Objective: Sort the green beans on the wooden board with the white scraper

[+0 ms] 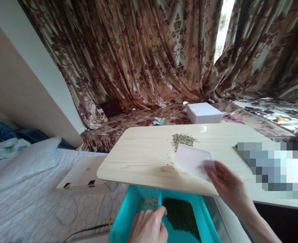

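My right hand [226,182] grips a thin white plastic scraper [194,160] by its right end, tilted over the pale wooden table. The scraper's far edge lies close to a pile of small greenish-brown seeds or grains [183,140], with several loose ones to its left. Below the table's front edge is a turquoise bin [121,209] split by a divider. My left hand [149,226] is closed over this divider, its fingers curled around the top. Dark green grains [180,216] fill much of the right compartment; pale grains with dark specks [150,202] lie in the left one.
The wooden tabletop [133,152] has rounded corners. A blurred-out object [272,165] lies on its right side. Behind it, a white box [204,113] rests on a patterned ledge below curtains [144,50]. A bed [17,202] with a white case [85,173] is at left.
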`<state>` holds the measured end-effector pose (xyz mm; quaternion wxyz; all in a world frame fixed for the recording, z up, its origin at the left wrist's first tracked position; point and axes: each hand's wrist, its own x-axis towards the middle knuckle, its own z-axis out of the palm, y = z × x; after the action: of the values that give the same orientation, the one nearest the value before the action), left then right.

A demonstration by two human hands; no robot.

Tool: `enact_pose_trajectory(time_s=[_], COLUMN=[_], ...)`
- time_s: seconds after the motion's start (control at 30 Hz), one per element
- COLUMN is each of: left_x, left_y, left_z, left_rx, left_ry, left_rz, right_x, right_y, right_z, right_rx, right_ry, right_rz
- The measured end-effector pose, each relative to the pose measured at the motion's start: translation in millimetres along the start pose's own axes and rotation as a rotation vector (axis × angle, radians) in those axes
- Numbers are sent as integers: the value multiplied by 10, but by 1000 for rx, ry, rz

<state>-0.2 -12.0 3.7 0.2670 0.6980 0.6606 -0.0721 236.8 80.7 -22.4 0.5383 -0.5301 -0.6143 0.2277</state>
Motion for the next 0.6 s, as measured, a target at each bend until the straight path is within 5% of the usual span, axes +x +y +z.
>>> enact_pose_trajectory(time_s=[0.6], left_x=[18], left_y=[-67], left_z=[13], left_rx=[-10], left_ry=[3], left_rz=[-17], right_x=[99], right_y=[71], right_z=[107], right_rx=[100], right_ry=[-31], right_rz=[17])
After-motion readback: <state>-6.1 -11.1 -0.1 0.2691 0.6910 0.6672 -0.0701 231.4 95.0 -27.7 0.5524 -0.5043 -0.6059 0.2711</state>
